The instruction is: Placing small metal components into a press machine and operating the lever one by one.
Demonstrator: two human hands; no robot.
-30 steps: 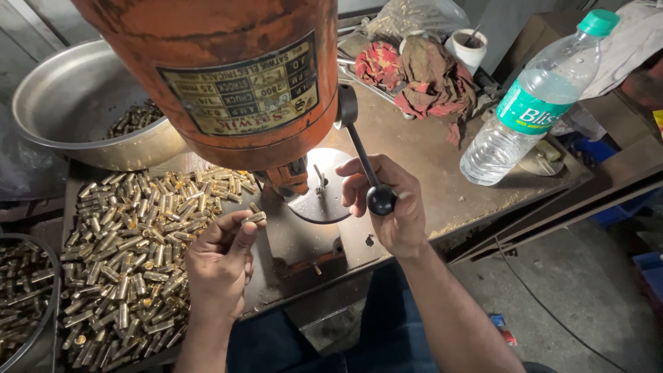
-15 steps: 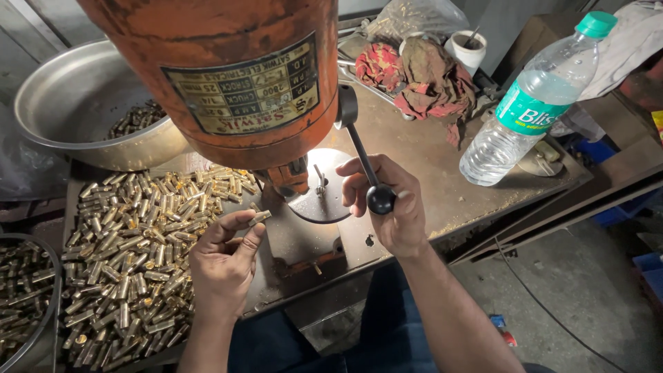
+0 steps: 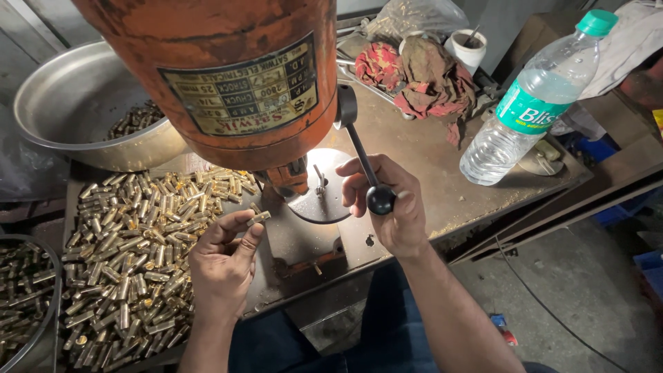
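worn metal bench [image 3: 442,148] spreads under an orange drill press [image 3: 228,76]. left hand [image 3: 221,266] pinches one brass case [image 3: 260,217] between thumb and fingertips, closed on it, just left of the round plate [image 3: 331,190] under the spindle. right hand [image 3: 390,207] is wrapped tight around the black knob of the lever [image 3: 380,198], just right of that plate. left of the pinched case lies a heap of cases [image 3: 138,255]. beyond it sits a steel bowl [image 3: 76,103]; far right of the lever, a bottle [image 3: 532,103] and rags [image 3: 421,76].
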